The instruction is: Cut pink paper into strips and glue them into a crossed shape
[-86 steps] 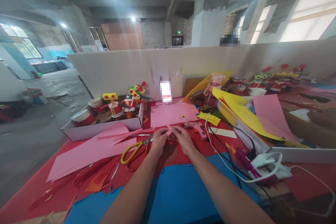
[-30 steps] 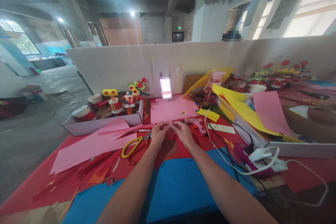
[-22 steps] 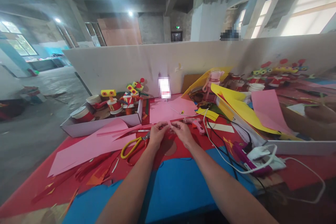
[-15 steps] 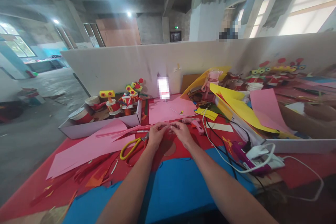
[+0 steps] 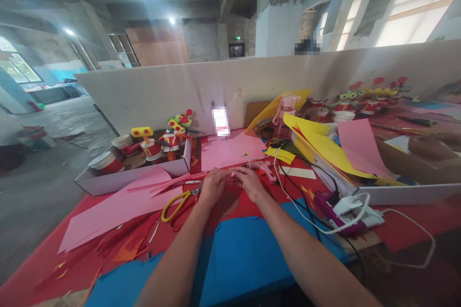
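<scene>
Over the red table covering, my left hand [image 5: 212, 186] and my right hand [image 5: 249, 183] meet fingertip to fingertip. Both pinch a small folded piece of pink paper strip [image 5: 232, 173], partly hidden by the fingers. Just left of my left hand lie yellow-handled scissors [image 5: 175, 207] and long pink paper strips [image 5: 165, 184] on a pink sheet [image 5: 104, 213]. A pink glue gun [image 5: 267, 172] rests right beyond my right hand. Blue sheeting [image 5: 248, 249] is under my forearms.
A white box [image 5: 133, 182] with paper-cup robot figures stands left. On the right are a box [image 5: 406, 193] with yellow and pink sheets, a purple power strip [image 5: 338, 213] with white plugs, loose cables, and another person's blurred hand [image 5: 428, 146]. A white partition [image 5: 154, 81] closes the back.
The view has shifted slightly, so the scene sits a little further left. My hands stay together, and the pink paper between my fingers now shows as a small, bright fold.
</scene>
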### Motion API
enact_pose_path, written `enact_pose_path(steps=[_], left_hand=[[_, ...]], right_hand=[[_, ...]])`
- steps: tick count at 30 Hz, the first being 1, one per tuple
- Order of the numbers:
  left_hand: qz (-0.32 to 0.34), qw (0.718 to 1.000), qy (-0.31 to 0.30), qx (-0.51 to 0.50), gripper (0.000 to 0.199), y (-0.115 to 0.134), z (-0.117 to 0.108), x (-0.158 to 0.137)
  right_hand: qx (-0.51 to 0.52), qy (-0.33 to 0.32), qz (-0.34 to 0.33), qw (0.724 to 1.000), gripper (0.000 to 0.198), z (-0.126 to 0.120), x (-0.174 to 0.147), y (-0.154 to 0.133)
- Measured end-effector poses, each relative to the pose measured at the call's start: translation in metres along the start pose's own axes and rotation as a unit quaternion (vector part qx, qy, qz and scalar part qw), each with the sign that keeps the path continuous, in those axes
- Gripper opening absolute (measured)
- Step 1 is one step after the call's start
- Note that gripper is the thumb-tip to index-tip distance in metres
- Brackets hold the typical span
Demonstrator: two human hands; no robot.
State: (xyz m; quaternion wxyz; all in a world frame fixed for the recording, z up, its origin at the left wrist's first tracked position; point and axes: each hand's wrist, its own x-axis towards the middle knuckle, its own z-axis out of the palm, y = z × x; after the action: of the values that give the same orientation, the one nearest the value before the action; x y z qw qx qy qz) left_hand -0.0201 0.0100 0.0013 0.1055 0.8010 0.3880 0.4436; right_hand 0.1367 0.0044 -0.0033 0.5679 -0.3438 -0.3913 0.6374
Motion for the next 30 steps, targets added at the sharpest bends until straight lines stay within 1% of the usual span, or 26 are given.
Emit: enact_pose_path(steps=[4,6,8,11,13,14,15,17,20,24,27,30], left_hand=[[0.009,1.000,-0.005,0.024,0.025,-0.001,-0.001,0.000],[0.003,1.000,-0.005,0.017,0.025,0.001,0.000,0.000],[-0.013,1.000,0.009,-0.004,0.025,0.003,0.001,0.000],[-0.076,0.993,0.072,-0.053,0.026,0.007,0.002,0.002],[-0.136,0.980,0.111,-0.094,0.028,0.008,0.001,0.003],[-0.161,0.974,0.117,-0.112,0.029,0.008,0.001,0.003],[-0.180,0.969,0.113,-0.127,0.029,0.008,0.001,0.003],[-0.195,0.965,0.087,-0.152,0.031,0.010,0.001,0.004],[-0.200,0.961,0.047,-0.187,0.022,0.015,0.003,0.004],[-0.216,0.957,0.061,-0.185,0.013,0.018,0.005,0.004],[-0.214,0.957,0.072,-0.180,0.014,0.017,0.004,0.003],[-0.223,0.950,0.081,-0.205,0.016,0.016,0.004,0.004]], right_hand=[[0.010,-0.008,-0.004,1.000,0.035,0.001,-0.001,-0.001],[0.008,-0.007,-0.008,1.000,0.037,0.000,-0.001,-0.001],[0.007,0.001,-0.012,1.000,0.038,0.000,0.000,-0.001],[0.015,0.025,-0.027,0.999,0.041,0.000,0.002,-0.001],[0.015,0.039,-0.042,0.998,0.041,0.000,0.003,0.000],[0.012,0.042,-0.048,0.998,0.040,0.001,0.004,0.000],[0.009,0.044,-0.052,0.998,0.039,0.001,0.004,0.000],[-0.005,0.051,-0.061,0.997,0.038,0.000,0.004,0.000],[-0.029,0.054,-0.074,0.995,0.040,0.000,0.004,0.000],[-0.062,0.032,-0.093,0.993,0.036,0.001,0.005,0.004],[-0.068,0.029,-0.089,0.993,0.034,0.001,0.005,0.007],[-0.083,0.045,-0.093,0.991,0.033,0.002,0.003,0.006]])
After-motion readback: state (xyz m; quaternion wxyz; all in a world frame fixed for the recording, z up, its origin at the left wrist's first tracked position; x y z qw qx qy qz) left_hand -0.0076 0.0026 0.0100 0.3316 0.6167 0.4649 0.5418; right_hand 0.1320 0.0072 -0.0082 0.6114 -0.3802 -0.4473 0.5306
